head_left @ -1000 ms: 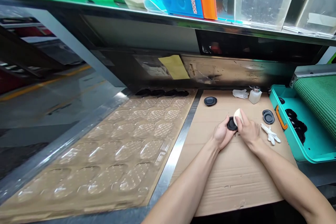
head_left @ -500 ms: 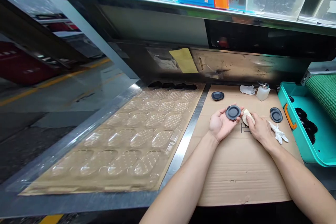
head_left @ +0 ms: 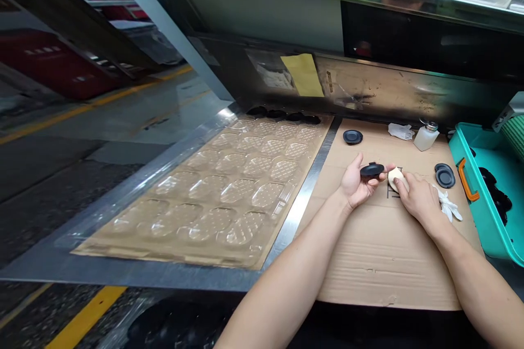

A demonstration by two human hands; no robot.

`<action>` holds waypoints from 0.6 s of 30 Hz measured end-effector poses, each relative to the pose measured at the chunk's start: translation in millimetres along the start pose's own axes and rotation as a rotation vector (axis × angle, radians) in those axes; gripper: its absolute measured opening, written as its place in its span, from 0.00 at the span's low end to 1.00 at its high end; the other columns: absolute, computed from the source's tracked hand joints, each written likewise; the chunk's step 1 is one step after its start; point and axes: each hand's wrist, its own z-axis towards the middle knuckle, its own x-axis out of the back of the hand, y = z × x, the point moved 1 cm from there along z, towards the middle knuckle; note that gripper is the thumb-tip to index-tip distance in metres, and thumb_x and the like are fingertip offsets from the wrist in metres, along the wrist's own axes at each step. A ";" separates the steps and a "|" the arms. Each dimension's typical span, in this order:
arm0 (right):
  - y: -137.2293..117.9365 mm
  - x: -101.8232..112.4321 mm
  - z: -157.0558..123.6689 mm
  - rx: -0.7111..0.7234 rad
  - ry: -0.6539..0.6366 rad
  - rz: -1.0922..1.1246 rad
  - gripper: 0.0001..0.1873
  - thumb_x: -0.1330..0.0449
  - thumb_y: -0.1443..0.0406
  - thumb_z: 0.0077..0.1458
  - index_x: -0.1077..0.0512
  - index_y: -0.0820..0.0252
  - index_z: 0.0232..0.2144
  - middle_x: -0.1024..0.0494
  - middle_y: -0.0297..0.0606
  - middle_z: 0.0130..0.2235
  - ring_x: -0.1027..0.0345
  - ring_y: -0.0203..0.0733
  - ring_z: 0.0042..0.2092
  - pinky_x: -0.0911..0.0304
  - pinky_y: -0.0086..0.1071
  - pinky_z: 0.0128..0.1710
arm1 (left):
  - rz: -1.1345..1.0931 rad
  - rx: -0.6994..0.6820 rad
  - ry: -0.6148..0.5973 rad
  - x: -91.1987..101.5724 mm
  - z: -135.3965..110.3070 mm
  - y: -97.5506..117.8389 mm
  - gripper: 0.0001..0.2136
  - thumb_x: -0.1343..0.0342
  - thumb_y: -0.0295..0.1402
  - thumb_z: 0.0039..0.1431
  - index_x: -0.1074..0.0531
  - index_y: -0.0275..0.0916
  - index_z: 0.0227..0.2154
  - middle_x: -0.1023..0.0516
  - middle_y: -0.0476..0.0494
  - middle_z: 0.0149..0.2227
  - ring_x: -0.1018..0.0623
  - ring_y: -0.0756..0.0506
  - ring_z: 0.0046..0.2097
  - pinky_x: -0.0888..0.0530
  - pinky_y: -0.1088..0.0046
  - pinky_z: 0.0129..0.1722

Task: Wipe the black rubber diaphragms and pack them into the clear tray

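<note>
My left hand point(head_left: 357, 185) pinches a round black disc point(head_left: 371, 170) by its rim, holding it nearly flat above the cardboard sheet point(head_left: 380, 251). My right hand point(head_left: 415, 196) rests on the cardboard just right of it, fingers closed round a cream-coloured pad point(head_left: 394, 177). The pad and the disc are a finger's width apart.
A clear blister tray point(head_left: 229, 185) with several pockets lies to the left, black discs point(head_left: 286, 115) along its far row. A lone disc point(head_left: 352, 137), a small stack point(head_left: 444, 175), a white bottle point(head_left: 426, 136), crumpled cloths point(head_left: 448, 204) and a teal bin point(head_left: 483, 212) of discs sit around.
The right hand took the pad off the disc and lowered it onto the cardboard. The left hand turned the disc from facing up to nearly edge-on. The camera swung left and down.
</note>
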 end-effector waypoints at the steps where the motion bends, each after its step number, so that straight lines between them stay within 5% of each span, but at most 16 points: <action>1: 1.6 4.4 -1.1 0.008 0.017 -0.045 0.22 0.53 0.51 0.70 0.26 0.55 0.51 0.20 0.46 0.47 0.25 0.51 0.46 0.39 0.35 0.39 | -0.006 0.006 0.042 1.0 1.3 0.4 0.27 0.61 0.53 0.70 0.30 0.33 0.34 0.22 0.22 0.45 0.24 0.48 0.29 0.34 0.81 0.14; 5: 27.7 31.1 -4.2 -0.055 -0.001 -0.193 0.18 0.50 0.54 0.66 0.24 0.54 0.45 0.21 0.48 0.46 0.26 0.53 0.46 0.37 0.37 0.37 | -0.031 0.014 0.159 1.7 4.7 0.5 0.28 0.62 0.56 0.68 0.32 0.34 0.33 0.23 0.28 0.34 0.23 0.47 0.27 0.29 0.79 0.16; 10: 71.4 50.7 -1.3 -0.215 -0.194 -0.277 0.17 0.43 0.51 0.57 0.22 0.54 0.35 0.20 0.50 0.36 0.25 0.58 0.37 0.37 0.41 0.33 | -0.024 -0.004 0.206 -3.1 5.1 0.3 0.28 0.61 0.58 0.67 0.34 0.34 0.33 0.23 0.27 0.35 0.22 0.46 0.28 0.27 0.78 0.16; 15: 70.9 43.7 2.6 -0.122 -0.291 -0.264 0.09 0.43 0.61 0.57 0.23 0.56 0.31 0.20 0.48 0.33 0.25 0.53 0.35 0.38 0.37 0.33 | 0.037 -0.035 0.228 -5.1 4.4 -2.3 0.23 0.63 0.51 0.70 0.36 0.36 0.34 0.22 0.28 0.35 0.22 0.45 0.27 0.29 0.77 0.16; 18: 60.0 43.7 5.2 0.028 -0.190 -0.046 0.09 0.45 0.61 0.59 0.25 0.56 0.34 0.20 0.44 0.33 0.26 0.48 0.35 0.39 0.34 0.33 | 0.140 -0.103 0.175 -4.4 5.4 -9.1 0.15 0.61 0.41 0.70 0.36 0.37 0.36 0.21 0.29 0.34 0.22 0.44 0.26 0.33 0.76 0.16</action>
